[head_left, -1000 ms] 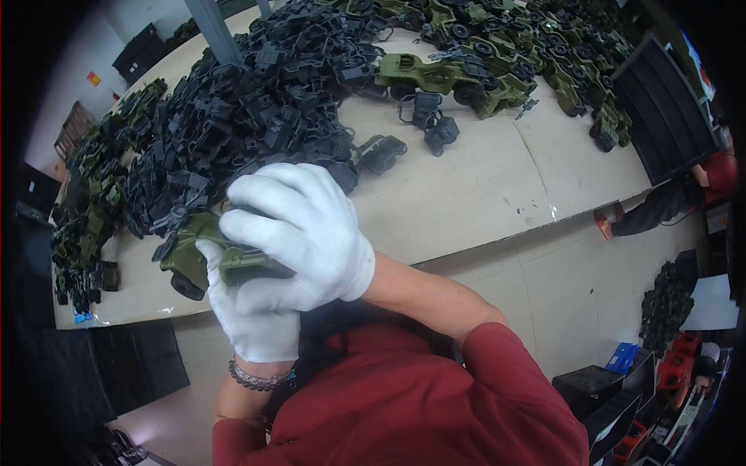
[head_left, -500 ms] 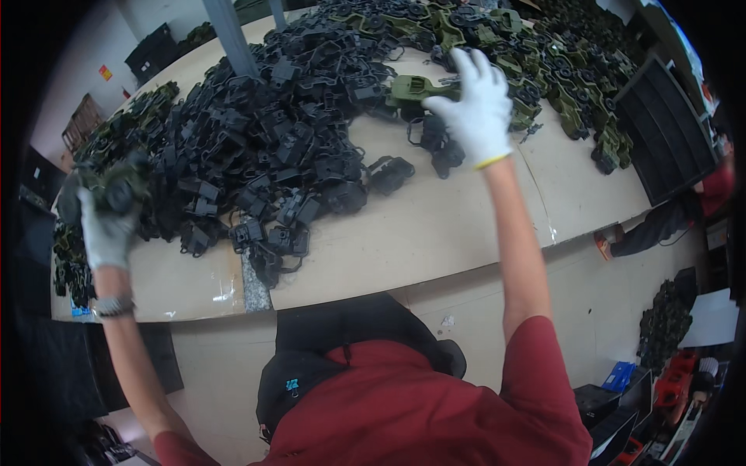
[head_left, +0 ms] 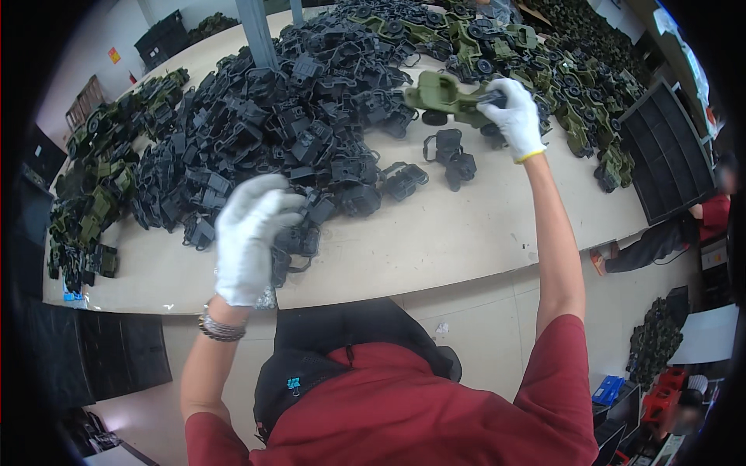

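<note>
My right hand [head_left: 516,118], in a white glove, is closed on one end of a green toy jeep [head_left: 444,95] with a dark wheel underneath. It holds the jeep over the far side of the table. My left hand [head_left: 252,241], gloved too and a little blurred, is empty with its fingers apart, over the near edge of a heap of black plastic jeep parts [head_left: 272,132]. Two loose black parts, one upright piece [head_left: 451,155] and one lying piece [head_left: 404,180], rest on the board below the jeep.
Green toy jeeps are piled at the left [head_left: 93,202] and far right [head_left: 571,101] of the table [head_left: 435,233]. A grey post [head_left: 255,35] rises behind the black heap. A black crate [head_left: 667,155] leans at the right edge; a person in red [head_left: 713,216] is beyond it.
My left hand has let go of a green jeep at the left pile and come right. My right hand has taken hold of the green jeep and raised it.
</note>
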`<move>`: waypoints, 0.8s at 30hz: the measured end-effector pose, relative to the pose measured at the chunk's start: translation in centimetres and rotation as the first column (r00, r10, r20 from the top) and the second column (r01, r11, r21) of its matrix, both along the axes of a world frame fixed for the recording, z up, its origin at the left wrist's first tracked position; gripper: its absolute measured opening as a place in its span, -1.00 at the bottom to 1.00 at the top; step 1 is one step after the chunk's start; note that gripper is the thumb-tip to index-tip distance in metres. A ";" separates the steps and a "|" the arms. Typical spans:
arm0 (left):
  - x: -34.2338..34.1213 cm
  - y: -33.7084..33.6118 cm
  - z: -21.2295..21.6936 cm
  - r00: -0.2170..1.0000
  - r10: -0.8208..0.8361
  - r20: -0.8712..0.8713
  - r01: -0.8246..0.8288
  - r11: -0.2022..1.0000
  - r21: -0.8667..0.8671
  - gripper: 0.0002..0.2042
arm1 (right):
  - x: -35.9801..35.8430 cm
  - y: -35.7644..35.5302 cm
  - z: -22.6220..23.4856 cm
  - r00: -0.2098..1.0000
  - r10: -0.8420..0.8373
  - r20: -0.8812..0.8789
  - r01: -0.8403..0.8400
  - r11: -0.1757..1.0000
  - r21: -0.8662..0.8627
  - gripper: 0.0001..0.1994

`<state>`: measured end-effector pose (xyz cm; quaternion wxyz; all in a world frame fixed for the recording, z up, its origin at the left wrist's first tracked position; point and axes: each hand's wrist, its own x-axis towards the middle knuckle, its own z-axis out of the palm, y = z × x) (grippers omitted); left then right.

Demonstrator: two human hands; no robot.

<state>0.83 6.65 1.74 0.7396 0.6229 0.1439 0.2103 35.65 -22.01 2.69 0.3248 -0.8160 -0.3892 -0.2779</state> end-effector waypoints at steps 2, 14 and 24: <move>0.6 -1.7 0.2 0.980 -0.180 -0.079 0.170 0.978 -0.123 -0.54 | -0.4 -0.9 0.5 0.993 0.082 -0.090 -0.065 0.981 0.182 -0.69; 5.6 -6.3 -1.4 0.693 -0.649 0.314 0.549 0.192 -0.814 0.00 | -13.8 2.8 7.4 0.531 0.665 -0.526 -0.740 0.666 0.094 -0.73; -0.3 -6.6 -3.0 0.795 -0.564 0.221 0.513 0.432 -0.742 -0.14 | -10.0 0.2 -7.7 0.896 -0.180 -0.406 0.082 0.965 -0.247 -0.10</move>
